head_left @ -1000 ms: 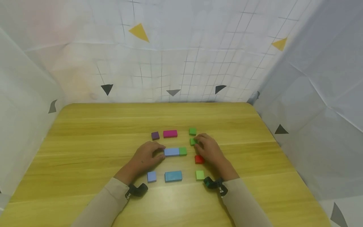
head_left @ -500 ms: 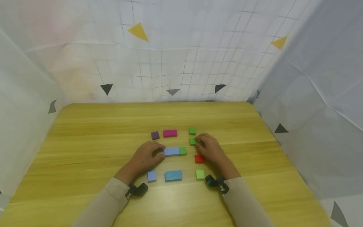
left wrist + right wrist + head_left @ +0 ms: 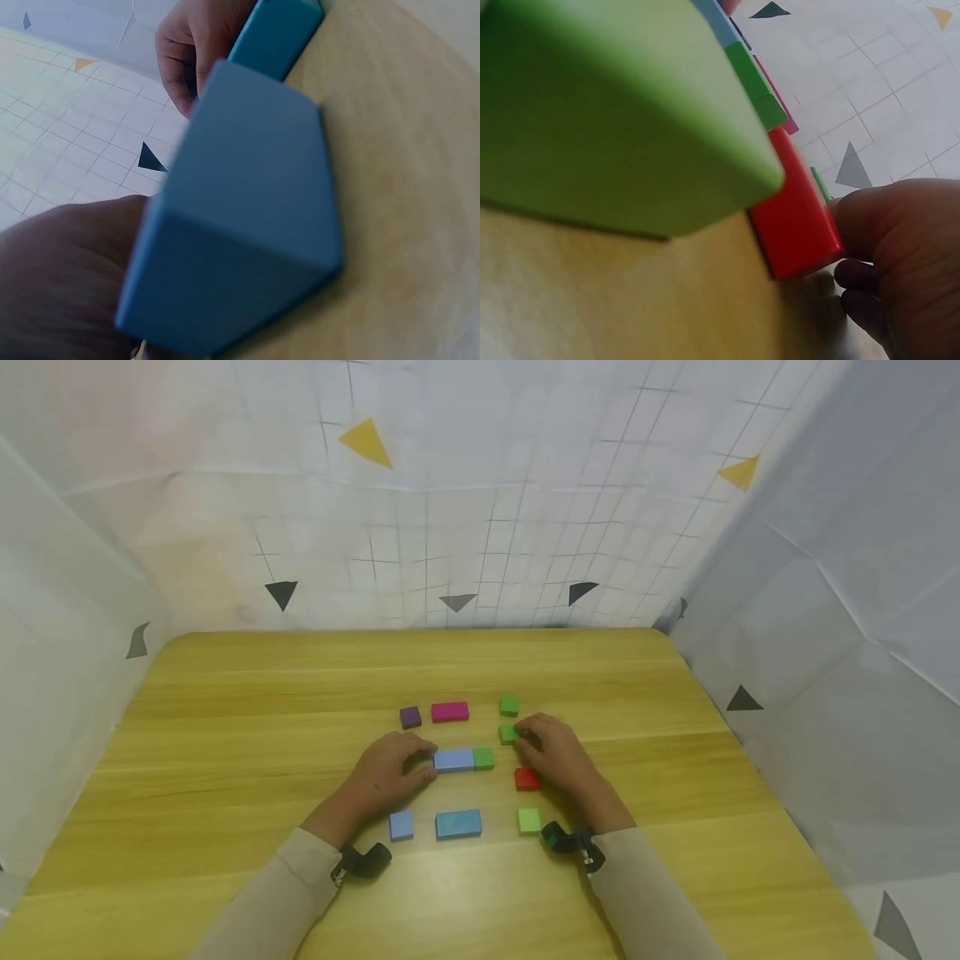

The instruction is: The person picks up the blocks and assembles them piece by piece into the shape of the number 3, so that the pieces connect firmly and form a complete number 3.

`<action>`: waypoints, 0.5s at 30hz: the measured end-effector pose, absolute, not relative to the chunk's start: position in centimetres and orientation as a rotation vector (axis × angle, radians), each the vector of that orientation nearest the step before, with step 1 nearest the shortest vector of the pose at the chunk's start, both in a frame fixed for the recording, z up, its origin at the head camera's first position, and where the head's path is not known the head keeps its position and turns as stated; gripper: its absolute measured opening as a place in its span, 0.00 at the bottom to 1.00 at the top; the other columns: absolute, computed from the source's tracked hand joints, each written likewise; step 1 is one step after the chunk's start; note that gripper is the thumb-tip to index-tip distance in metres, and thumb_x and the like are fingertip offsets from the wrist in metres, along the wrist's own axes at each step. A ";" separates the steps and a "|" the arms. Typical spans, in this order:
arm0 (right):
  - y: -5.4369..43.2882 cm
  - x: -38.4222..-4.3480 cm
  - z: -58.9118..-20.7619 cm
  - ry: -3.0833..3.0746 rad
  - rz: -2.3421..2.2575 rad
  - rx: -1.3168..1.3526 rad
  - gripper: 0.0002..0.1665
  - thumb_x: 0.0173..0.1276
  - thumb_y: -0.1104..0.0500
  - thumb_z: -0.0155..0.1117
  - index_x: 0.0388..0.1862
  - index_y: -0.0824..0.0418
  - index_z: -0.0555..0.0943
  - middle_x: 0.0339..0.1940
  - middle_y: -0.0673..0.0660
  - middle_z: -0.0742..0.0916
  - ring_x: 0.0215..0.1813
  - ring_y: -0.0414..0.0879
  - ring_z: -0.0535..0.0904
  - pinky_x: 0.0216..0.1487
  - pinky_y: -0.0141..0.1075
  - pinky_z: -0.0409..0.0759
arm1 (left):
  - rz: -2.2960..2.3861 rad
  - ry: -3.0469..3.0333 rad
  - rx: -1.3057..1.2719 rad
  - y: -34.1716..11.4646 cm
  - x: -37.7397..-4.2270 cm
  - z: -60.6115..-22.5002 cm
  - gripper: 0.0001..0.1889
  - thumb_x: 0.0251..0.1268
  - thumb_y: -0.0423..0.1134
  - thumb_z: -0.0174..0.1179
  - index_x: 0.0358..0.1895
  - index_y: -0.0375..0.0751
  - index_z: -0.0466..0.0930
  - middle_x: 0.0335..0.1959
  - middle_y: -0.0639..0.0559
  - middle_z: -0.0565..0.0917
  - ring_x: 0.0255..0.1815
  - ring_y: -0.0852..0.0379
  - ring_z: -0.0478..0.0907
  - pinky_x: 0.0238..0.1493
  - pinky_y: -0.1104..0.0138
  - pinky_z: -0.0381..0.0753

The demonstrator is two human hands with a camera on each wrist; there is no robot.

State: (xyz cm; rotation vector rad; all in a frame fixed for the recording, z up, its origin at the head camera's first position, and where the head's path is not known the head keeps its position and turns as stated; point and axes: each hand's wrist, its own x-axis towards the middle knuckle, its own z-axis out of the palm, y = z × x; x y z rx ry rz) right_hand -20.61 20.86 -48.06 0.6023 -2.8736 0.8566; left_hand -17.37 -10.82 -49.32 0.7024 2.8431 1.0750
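Observation:
Left hand (image 3: pixel 393 768) has thumb and forefinger at the left end of a long light blue block (image 3: pixel 453 761), pinching its corners. A green square block (image 3: pixel 483 758) touches that block's right end. Right hand (image 3: pixel 558 752) pinches another green square block (image 3: pixel 507 734) by its right side, with that block resting on the table. A red block (image 3: pixel 527 779) lies under the right palm's left edge; in the right wrist view the red block (image 3: pixel 795 217) stands beside the hand (image 3: pixel 907 255), whose fingertips are hidden behind it.
Behind sit a purple block (image 3: pixel 410 717), a magenta block (image 3: pixel 450 712) and a green block (image 3: pixel 509 706). Nearer are a small light blue block (image 3: pixel 401 826), a teal block (image 3: pixel 458 824) and a light green block (image 3: pixel 528 822). Pale sheets (image 3: pixel 450 552) wall the wooden table (image 3: pixel 262 693).
Right hand has shifted the green block it pinches very slightly to the left. The left hand and the light blue block stay where they were.

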 end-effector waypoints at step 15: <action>20.3 -20.6 -48.0 -2.881 0.885 0.611 0.13 0.68 0.58 0.68 0.50 0.60 0.85 0.47 0.54 0.87 0.50 0.49 0.81 0.55 0.46 0.81 | 1.080 2.856 0.717 -11.0 -17.5 -49.5 0.19 0.66 0.52 0.65 0.57 0.54 0.82 0.52 0.62 0.83 0.55 0.62 0.76 0.61 0.60 0.76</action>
